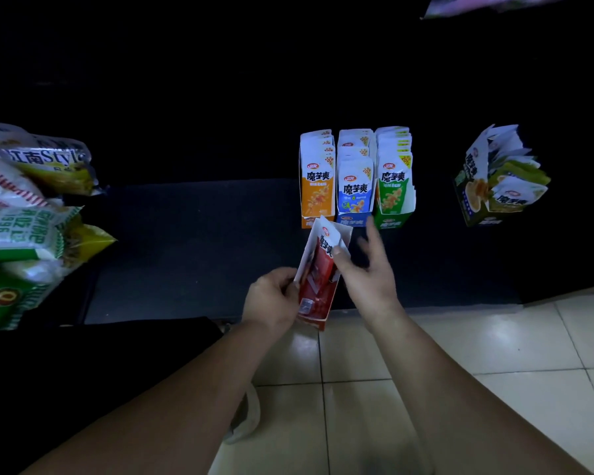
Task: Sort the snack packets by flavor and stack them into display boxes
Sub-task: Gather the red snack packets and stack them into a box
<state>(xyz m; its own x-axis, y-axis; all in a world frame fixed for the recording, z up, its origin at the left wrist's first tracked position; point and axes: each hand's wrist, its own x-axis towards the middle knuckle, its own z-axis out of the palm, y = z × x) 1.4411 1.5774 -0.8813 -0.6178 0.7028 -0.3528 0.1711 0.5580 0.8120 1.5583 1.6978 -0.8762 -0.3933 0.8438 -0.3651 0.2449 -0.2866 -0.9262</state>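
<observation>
My left hand has the red display box gripped by its lower left side, fingers curled round the edge, so it hangs tilted over the front edge of the dark mat. The red packets sit inside it, white tops sticking out the upper end. My right hand is at the box's right side, thumb touching the white top of the front packet, the other fingers spread out straight and a bit blurry, not wrapped round anything as far as I can see. Just past the red box's top, three filled boxes stand in a row on the mat, touching each other: orange box, blue box, green box, each packed with its matching packets. Well off to the right there's a tilted box with greenish packets flopping out messily. Far left, a heap of big snack bags. Pale tiled floor under my arms.
</observation>
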